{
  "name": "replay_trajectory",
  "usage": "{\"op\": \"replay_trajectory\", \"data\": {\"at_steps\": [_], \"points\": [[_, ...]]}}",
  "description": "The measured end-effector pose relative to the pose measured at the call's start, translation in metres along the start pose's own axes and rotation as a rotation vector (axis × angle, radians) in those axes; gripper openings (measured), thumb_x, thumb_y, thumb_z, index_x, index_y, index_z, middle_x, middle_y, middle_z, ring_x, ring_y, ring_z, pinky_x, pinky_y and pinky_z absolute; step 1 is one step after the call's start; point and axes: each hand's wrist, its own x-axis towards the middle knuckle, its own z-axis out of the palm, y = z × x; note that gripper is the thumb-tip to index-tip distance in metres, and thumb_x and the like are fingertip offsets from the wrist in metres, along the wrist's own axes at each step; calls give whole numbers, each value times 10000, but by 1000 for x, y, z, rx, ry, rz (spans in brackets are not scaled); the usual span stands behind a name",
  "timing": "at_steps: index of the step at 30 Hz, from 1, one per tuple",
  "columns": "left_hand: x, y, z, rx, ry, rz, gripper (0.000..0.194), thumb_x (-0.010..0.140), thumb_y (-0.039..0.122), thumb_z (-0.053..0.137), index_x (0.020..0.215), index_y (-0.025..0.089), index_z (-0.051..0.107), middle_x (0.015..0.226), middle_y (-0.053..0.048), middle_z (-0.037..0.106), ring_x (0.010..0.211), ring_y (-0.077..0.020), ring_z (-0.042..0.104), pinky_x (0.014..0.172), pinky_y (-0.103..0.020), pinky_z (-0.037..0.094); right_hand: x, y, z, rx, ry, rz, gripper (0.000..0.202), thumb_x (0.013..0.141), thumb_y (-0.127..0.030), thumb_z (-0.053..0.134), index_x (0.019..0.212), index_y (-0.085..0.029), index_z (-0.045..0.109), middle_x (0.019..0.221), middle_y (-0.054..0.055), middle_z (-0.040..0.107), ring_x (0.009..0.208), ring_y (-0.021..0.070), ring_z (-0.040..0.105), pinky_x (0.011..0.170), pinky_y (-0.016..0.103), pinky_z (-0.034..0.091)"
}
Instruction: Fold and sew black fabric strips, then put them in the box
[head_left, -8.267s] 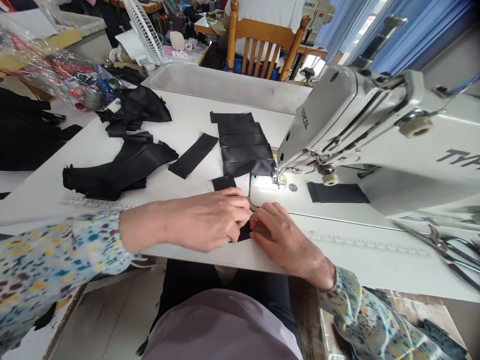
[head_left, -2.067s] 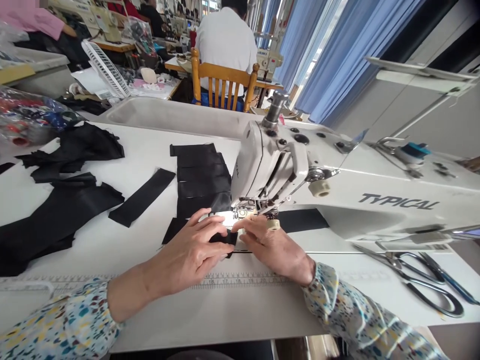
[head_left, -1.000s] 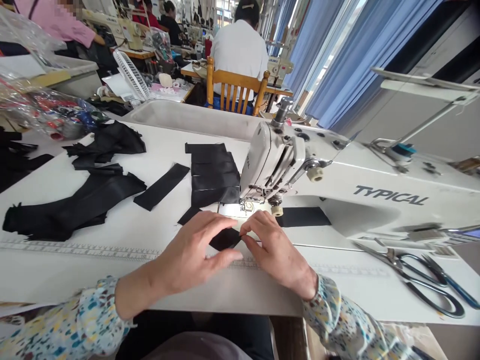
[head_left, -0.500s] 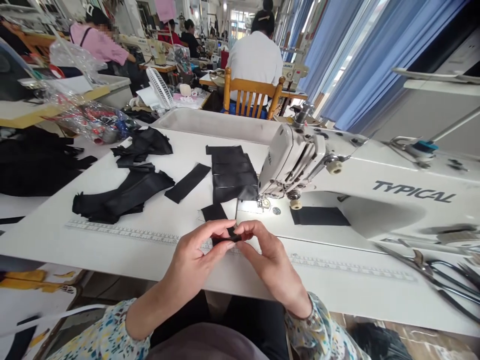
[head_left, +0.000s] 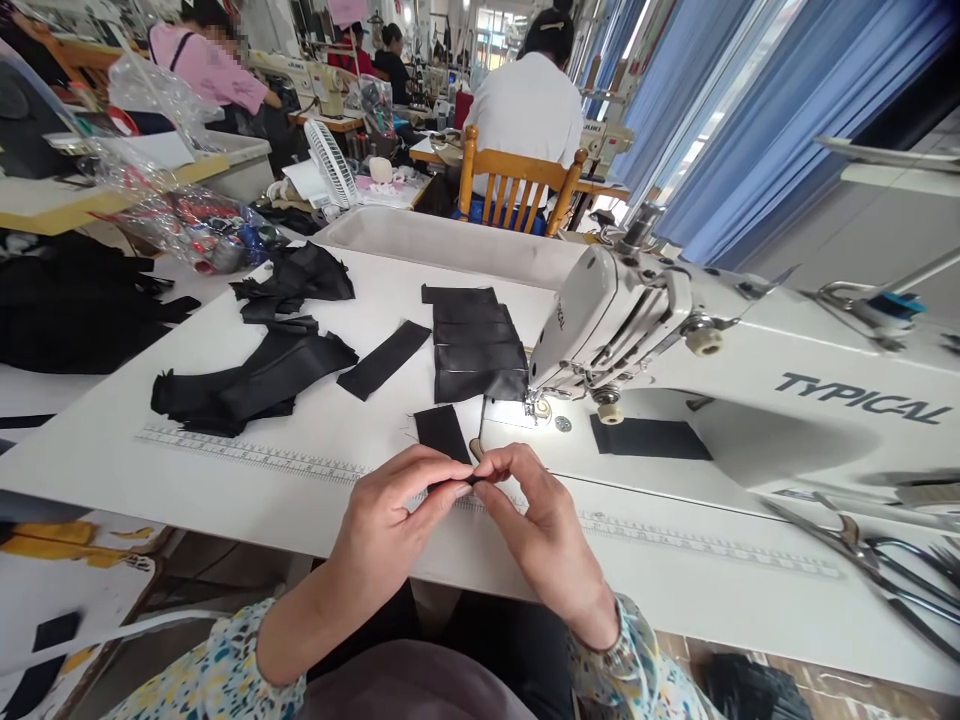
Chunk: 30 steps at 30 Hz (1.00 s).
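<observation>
Both hands meet in front of me over the table edge, their fingertips nearly touching. My left hand is closed, thumb and fingers pinching a black fabric piece. Its far end lies flat on the table, with loose threads at the corner. My right hand pinches the same piece at its near edge, which is mostly hidden by the fingers. A small tan curved thing shows just behind the fingertips; its kind is unclear. A white sewing machine stands to the right, its needle area beyond my right hand.
Joined black panels lie left of the needle, beside a single strip and black fabric piles. A clear ruler runs along the table front. Scissors rest at right. A person sits ahead.
My view has shifted slightly, so the table things appear moved. My fingers have drawn closer together over the fabric's near edge, and the tan curved thing now shows more.
</observation>
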Motion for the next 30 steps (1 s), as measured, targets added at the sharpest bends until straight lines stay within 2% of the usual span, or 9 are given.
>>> {"op": "replay_trajectory", "data": {"at_steps": [11, 21, 26, 30], "points": [[2, 3, 1, 25, -19, -25, 132, 968, 97, 621, 962, 200, 703, 894, -3, 691, 786, -101, 658, 702, -194, 521, 1, 1, 0, -56, -5, -41, 82, 972, -178, 554, 1001, -246, 590, 971, 13, 620, 930, 179, 602, 831, 331, 503], [-1, 2, 1, 83, -64, -28, 154, 983, 74, 587, 976, 210, 659, 911, 5, 662, 813, -103, 637, 739, -215, 502, 2, -3, 0, -106, -32, -77, 111, 976, -132, 536, 947, -228, 584, 928, 14, 596, 904, 180, 566, 792, 327, 467], [-1, 1, 0, 133, -75, 32, 150, 984, 63, 582, 980, 206, 629, 918, -4, 648, 822, -112, 626, 746, -233, 502, 1, -3, -3, -108, -75, -60, 119, 986, -127, 517, 941, -225, 567, 939, 8, 580, 901, 171, 553, 803, 322, 452], [1, -1, -3, 161, -34, 73, 139, 948, 73, 657, 970, 207, 630, 901, -3, 656, 823, -124, 638, 752, -246, 516, 0, -3, -5, -108, -97, -42, 125, 995, -131, 503, 933, -230, 549, 945, 3, 568, 909, 170, 543, 816, 326, 443]]}}
